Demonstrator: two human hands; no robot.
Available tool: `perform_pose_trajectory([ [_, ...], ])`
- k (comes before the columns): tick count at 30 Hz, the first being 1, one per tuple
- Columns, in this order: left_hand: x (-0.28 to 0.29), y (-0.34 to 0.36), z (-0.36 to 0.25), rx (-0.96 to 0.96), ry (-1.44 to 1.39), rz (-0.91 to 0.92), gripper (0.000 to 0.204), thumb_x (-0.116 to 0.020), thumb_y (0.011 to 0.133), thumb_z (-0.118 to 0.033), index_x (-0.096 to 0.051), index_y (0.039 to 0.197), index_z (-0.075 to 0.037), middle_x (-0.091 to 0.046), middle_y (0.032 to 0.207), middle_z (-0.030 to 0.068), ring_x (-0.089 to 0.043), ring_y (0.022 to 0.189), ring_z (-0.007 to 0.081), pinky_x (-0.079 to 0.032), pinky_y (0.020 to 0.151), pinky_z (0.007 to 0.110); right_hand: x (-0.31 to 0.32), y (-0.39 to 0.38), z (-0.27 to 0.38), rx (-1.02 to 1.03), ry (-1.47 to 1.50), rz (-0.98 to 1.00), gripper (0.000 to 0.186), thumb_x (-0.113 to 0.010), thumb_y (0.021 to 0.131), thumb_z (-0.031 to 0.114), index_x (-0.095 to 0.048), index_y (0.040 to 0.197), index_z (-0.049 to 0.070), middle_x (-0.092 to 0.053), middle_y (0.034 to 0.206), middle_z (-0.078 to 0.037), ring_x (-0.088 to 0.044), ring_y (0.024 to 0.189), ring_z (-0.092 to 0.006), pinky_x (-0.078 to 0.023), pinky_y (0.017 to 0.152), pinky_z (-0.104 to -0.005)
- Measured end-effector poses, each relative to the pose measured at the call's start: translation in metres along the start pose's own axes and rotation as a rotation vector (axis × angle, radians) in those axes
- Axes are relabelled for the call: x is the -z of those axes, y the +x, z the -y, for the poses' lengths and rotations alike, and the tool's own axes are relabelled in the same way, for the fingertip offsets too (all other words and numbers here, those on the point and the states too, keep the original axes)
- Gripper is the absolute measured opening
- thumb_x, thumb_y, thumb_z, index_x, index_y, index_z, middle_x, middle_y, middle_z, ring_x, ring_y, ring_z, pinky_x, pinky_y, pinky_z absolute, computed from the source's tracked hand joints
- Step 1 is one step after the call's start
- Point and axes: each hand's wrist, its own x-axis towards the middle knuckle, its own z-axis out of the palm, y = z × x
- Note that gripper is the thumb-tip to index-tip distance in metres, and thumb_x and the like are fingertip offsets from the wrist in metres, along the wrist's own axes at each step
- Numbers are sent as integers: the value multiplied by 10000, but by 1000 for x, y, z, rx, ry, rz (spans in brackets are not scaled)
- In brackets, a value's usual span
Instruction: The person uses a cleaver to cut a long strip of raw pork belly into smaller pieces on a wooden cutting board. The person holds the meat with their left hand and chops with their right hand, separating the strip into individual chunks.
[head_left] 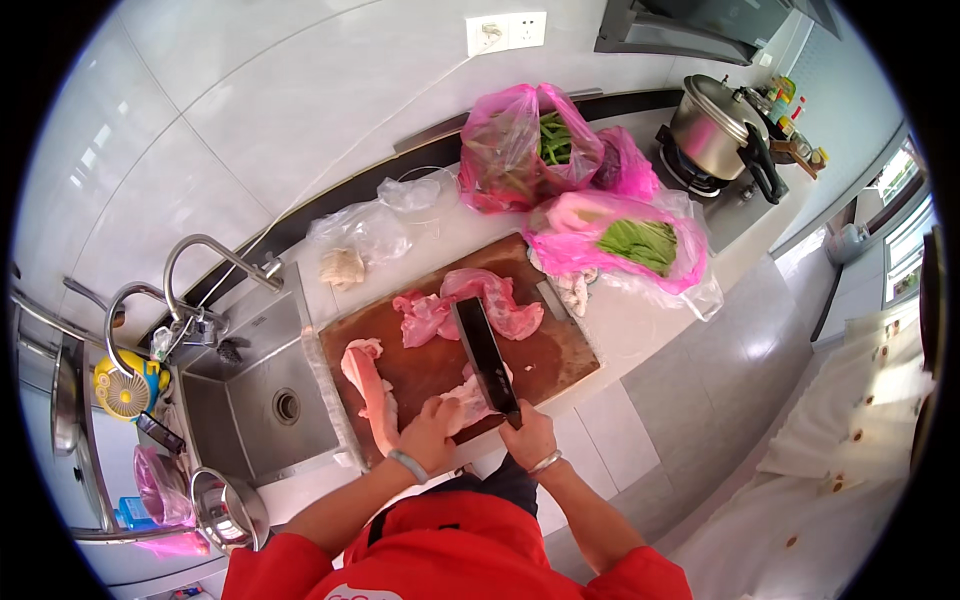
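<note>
My right hand (530,438) is wrapped round the handle of a black-bladed cleaver (480,345), whose blade points away from me over the wooden cutting board (575,375). Under and beside the blade lies a pale pink piece of raw meat (466,400), partly hidden by it. The fingers of my left hand (430,436) are bent and hold that piece down, left of the blade. A long strip of raw meat with pale fat (371,390) rests along the board's left side, its near end by my left hand. Larger pink cuts of meat (462,300) lie toward the board's far edge.
A steel sink (255,385) with a curved tap (205,240) adjoins the board's left. Pink plastic bags of green vegetables (540,150) stand behind it. A leafy vegetable (640,247) lies in another bag. A pressure cooker (712,120) sits on the stove at the far right.
</note>
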Motion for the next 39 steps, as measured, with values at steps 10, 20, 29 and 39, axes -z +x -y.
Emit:
perform_pose_trajectory([
  [10,45,14,-6,68,181,153,418,-599,703,-137,-529,1110,-77,-590,1042,181,-537,1023,369,-432,844,451,-3,-13,-1,26,10,-89,164,-578,723,125,-556,838,9,-570,638,-225,-578,666,-446,-462,576,-482],
  [20,-42,24,-14,-87,213,-389,295,-654,717,-200,-595,973,-64,-607,900,120,-543,917,303,-393,782,422,9,-13,-1,77,-77,0,147,-571,725,130,-561,821,19,-575,647,-219,-584,665,-433,-470,579,-473],
  [29,-54,23,-24,49,215,-595,230,-660,742,-263,-616,882,-85,-614,855,94,-549,905,276,-337,813,444,7,35,-5,306,-240,264,189,-598,765,192,-542,860,38,-606,712,-215,-588,703,-425,-466,622,-515],
  [39,-63,37,-42,273,287,-670,244,-675,718,-343,-615,725,-106,-603,695,62,-566,757,271,-314,758,464,22,70,12,390,-311,589,175,-582,769,178,-528,859,37,-609,764,-214,-584,744,-428,-465,663,-523],
])
